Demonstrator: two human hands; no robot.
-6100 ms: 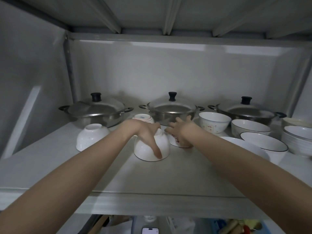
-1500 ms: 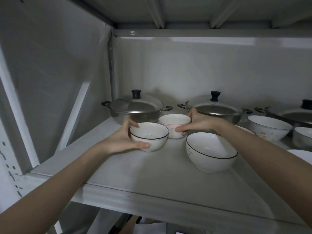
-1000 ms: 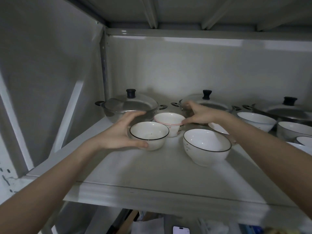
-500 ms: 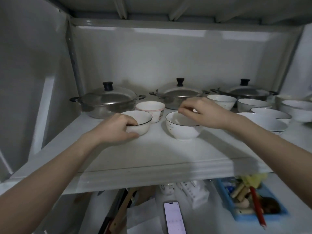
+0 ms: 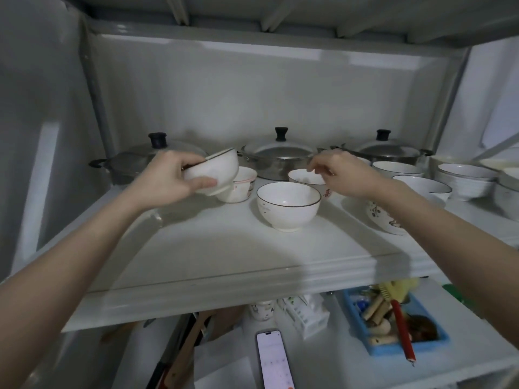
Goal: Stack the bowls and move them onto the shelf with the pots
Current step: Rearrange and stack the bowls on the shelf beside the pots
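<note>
The left hand has a tight grip on a small dark-rimmed bowl, with the thumb under its side. The bowl is in the air and tipped, just above the pink-rimmed bowl on the shelf. The right hand has its fingers curled down at the rim of a back bowl; I cannot tell if it holds it.

The tipped bowl may slip, because the hold is only on one side. It could hit the bowl below and chip. The right arm is close to the big front bowl and could bump it toward the edge.

2 bare forearms, no sleeves visible.
</note>
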